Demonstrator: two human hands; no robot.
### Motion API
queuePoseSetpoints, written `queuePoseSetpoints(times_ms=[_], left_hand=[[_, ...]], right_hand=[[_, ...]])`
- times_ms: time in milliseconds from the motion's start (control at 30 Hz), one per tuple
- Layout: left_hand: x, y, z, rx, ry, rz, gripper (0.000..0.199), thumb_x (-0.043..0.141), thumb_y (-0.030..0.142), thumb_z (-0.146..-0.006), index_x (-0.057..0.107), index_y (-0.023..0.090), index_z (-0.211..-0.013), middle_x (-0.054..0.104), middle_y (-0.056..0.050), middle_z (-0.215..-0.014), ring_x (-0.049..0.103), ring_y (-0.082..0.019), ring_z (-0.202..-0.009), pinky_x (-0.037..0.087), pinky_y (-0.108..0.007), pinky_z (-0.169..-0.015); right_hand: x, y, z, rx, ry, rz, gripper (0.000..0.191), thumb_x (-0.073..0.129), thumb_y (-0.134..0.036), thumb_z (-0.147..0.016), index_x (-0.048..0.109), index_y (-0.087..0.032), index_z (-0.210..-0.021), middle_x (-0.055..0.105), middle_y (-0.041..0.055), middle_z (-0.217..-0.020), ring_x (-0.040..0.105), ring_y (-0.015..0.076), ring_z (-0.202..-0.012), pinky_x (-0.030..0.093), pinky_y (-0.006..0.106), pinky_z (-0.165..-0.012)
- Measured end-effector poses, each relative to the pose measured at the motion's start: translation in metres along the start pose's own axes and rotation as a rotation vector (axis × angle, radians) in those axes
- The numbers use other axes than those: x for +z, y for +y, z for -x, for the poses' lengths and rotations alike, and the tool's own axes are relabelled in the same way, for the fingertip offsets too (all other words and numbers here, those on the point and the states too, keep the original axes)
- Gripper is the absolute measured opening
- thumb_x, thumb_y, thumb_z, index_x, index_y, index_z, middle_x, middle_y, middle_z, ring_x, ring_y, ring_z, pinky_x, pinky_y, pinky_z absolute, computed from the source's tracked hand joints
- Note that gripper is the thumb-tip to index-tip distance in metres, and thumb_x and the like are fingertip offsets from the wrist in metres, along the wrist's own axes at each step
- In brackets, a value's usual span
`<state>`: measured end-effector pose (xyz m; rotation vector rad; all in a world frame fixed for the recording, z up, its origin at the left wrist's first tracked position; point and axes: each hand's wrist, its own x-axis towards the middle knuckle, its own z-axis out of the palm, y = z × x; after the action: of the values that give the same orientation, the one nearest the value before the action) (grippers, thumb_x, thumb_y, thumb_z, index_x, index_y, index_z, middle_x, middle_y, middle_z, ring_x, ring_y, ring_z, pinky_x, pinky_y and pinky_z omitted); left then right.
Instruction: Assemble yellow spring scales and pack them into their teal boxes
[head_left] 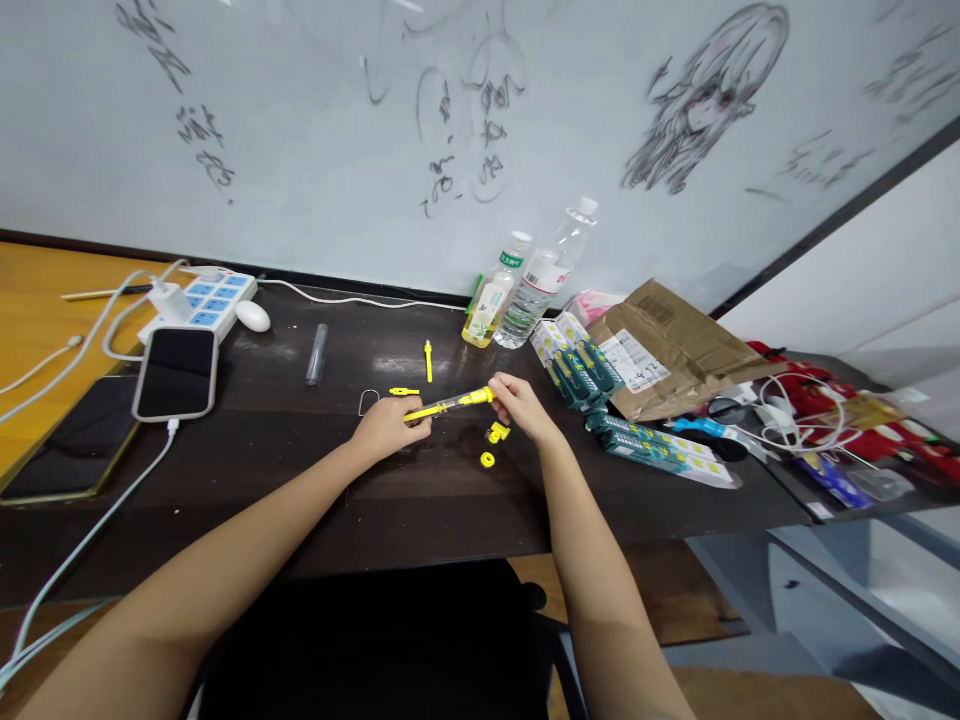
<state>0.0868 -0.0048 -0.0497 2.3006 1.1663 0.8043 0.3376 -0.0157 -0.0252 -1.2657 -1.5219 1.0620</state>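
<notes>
Between my hands is a slim yellow rod with a clear middle section and a spring-like part. My left hand is closed around its left end. The fingers of my right hand pinch its thicker yellow right end. On the dark table beyond lie a thin yellow stick-like part and a short yellow piece. A bent wire loop rests beside my left hand. Below my right hand are a small yellow clip-like part and a yellow ring. A clear tube lies further left.
At the back stand a tea bottle and a water bottle. Green-and-white boxes and a brown parcel bag lie to the right. A power strip, a charging phone and cables occupy the left side.
</notes>
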Motion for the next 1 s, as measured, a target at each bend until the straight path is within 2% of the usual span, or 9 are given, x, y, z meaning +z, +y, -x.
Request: queuePoseSetpoints(times_ms=[133, 267, 333, 600, 833, 1000], left_hand=[[0.0011, -0.0013, -0.0004, -0.002, 0.002, 0.005, 0.022, 0.053, 0.031, -0.075, 0.043, 0.019, -0.059, 0.045, 0.003, -0.055, 0.043, -0.011, -0.053, 0.026, -0.023, -0.055], [0.0022, -0.0033, 0.0000, -0.004, 0.010, -0.001, 0.023, 0.054, 0.031, -0.076, 0.044, 0.019, -0.059, 0.047, 0.003, -0.056, 0.044, -0.011, -0.054, 0.027, -0.023, -0.055], [0.0021, -0.0034, 0.0002, -0.003, 0.010, -0.006, 0.022, 0.054, 0.031, -0.076, 0.045, 0.019, -0.059, 0.047, 0.003, -0.056, 0.045, -0.011, -0.054, 0.027, -0.023, -0.056], [0.0012, -0.0011, 0.0006, -0.007, 0.000, 0.002, 0.023, 0.054, 0.031, -0.076, 0.045, 0.019, -0.059, 0.048, 0.003, -0.056, 0.046, -0.011, -0.054, 0.028, -0.023, -0.055], [0.0020, -0.0025, 0.0002, 0.005, 0.002, -0.004, 0.023, 0.053, 0.031, -0.076, 0.045, 0.019, -0.059, 0.047, 0.003, -0.055, 0.045, -0.011, -0.054, 0.027, -0.023, -0.055], [0.0013, -0.0014, 0.0003, -0.003, 0.001, 0.005, 0.022, 0.053, 0.031, -0.076, 0.045, 0.019, -0.059, 0.047, 0.003, -0.055, 0.045, -0.011, -0.054, 0.027, -0.023, -0.055]], right_hand=[[-0.0025, 0.0002, -0.0002, -0.005, 0.007, -0.015, 0.040, 0.045, -0.058, -0.087, 0.048, -0.019, -0.074, 0.048, -0.0052, -0.054, 0.038, 0.0047, -0.037, 0.028, 0.016, -0.033], [-0.0045, -0.0022, 0.0009, -0.028, -0.007, -0.073, 0.021, 0.054, -0.041, -0.083, 0.047, -0.021, -0.080, 0.050, -0.0066, -0.055, 0.039, 0.0056, -0.038, 0.028, 0.016, -0.034], [-0.0037, -0.0024, 0.0011, -0.033, -0.010, -0.072, 0.018, 0.056, -0.036, -0.081, 0.046, -0.021, -0.077, 0.050, -0.0071, -0.055, 0.039, 0.0054, -0.038, 0.028, 0.016, -0.034], [0.0023, -0.0019, 0.0010, -0.023, 0.025, 0.045, 0.040, 0.051, -0.052, -0.085, 0.041, -0.019, -0.065, 0.045, -0.0063, -0.052, 0.035, 0.0031, -0.035, 0.026, 0.016, -0.033], [0.0005, -0.0028, 0.0016, -0.037, 0.003, -0.009, 0.029, 0.056, -0.048, -0.082, 0.044, -0.022, -0.076, 0.049, -0.0070, -0.054, 0.037, 0.0050, -0.037, 0.027, 0.016, -0.034], [0.0030, -0.0013, 0.0012, -0.007, 0.042, 0.053, 0.043, 0.052, -0.057, -0.083, 0.042, -0.020, -0.064, 0.044, -0.0059, -0.051, 0.034, 0.0040, -0.036, 0.024, 0.017, -0.033]])
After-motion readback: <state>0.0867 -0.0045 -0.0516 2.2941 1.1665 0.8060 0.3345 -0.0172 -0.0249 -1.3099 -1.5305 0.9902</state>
